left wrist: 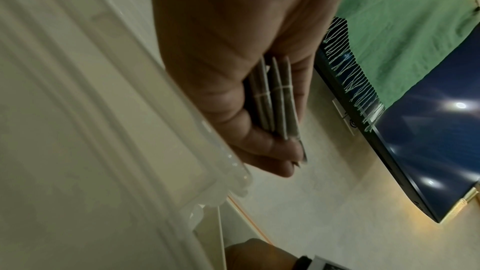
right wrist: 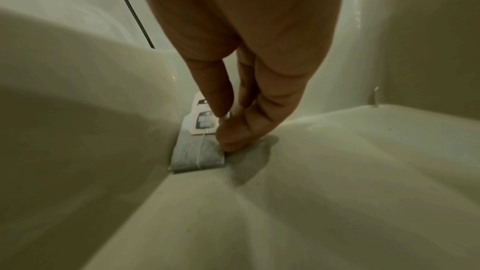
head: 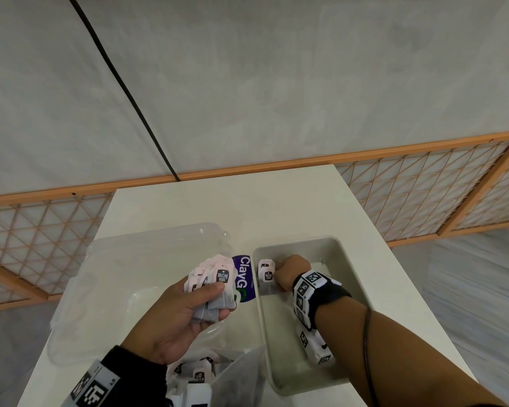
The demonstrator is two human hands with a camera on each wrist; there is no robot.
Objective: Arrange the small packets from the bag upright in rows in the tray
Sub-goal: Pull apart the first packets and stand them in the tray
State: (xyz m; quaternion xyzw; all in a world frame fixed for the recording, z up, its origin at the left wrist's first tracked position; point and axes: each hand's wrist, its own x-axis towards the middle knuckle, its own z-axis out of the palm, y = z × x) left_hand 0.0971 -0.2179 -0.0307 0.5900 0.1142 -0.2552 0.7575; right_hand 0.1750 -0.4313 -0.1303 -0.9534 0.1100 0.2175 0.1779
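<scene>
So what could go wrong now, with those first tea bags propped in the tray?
The grey tea bags with pale paper tags only lean on the beige plastic tray wall; they may topple once the right hand lets go. The left hand pinches a loose fan of tea bags; one might slip out.

This is looking like a room in a home. A small white table [head: 276, 201] is standing in the middle of the head view, close to a plain pale wall [head: 247, 83]. A wooden screen [head: 423, 189] with criss-cross slats is running behind the table, across the middle of the frame. At the right of the left wrist view, a dark flat TV [left wrist: 428, 141] is shining with light spots, and a green cloth [left wrist: 405, 28] with a fringe is hanging over it.
</scene>
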